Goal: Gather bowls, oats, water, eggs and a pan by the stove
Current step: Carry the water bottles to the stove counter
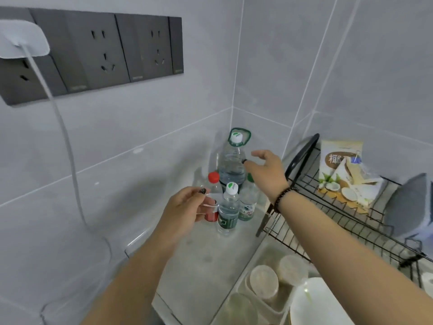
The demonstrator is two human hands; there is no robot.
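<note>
large water bottle [232,164] stands in the far corner, behind three small bottles; full, so likely heavy and slick: grip its waist or green carry loop. right hand [266,168] open beside it, left hand [187,208] loosely curled, empty

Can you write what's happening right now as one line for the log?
step: fetch water | right hand: open, reaching at big water bottle | left hand: open near small bottles | place: counter corner

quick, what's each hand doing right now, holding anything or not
Left hand: open, fingers loosely curled, holding nothing, near the small bottles.
Right hand: open, fingers spread, beside the large water bottle, no grip on it yet.
</note>
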